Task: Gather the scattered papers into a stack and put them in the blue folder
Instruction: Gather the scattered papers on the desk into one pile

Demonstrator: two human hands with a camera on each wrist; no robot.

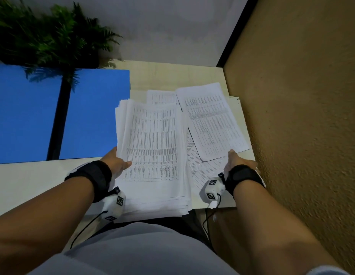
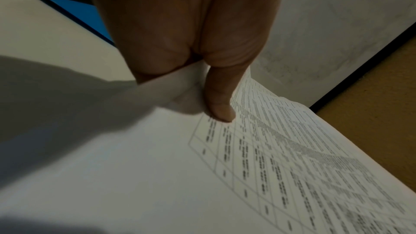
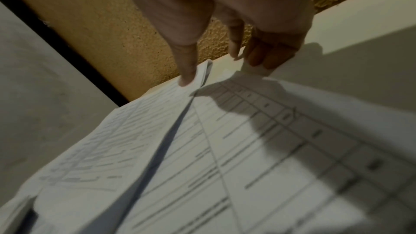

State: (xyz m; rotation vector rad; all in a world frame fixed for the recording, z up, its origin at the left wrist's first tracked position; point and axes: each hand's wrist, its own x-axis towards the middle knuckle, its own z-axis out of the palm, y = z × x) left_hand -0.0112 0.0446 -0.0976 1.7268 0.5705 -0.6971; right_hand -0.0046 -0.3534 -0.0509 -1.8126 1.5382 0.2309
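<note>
On pale tabletop [image 1: 34, 181] beside blue folder [image 1: 24, 116]: left hand [image 1: 117, 161] pinching gathered stack [image 1: 152, 147], right hand [image 1: 237, 160] pinching loose sheet [image 1: 212, 120]; better to slide flat, then square edges.

Blue folder [image 1: 89, 116], white table-printed papers [image 1: 152, 139]

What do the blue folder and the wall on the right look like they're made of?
Blue folder: probably smooth plastic or coated card; flat, even, matte colour, so either is possible. Wall: rough, grainy ochre plaster or textured paint, visibly bumpy.
</note>
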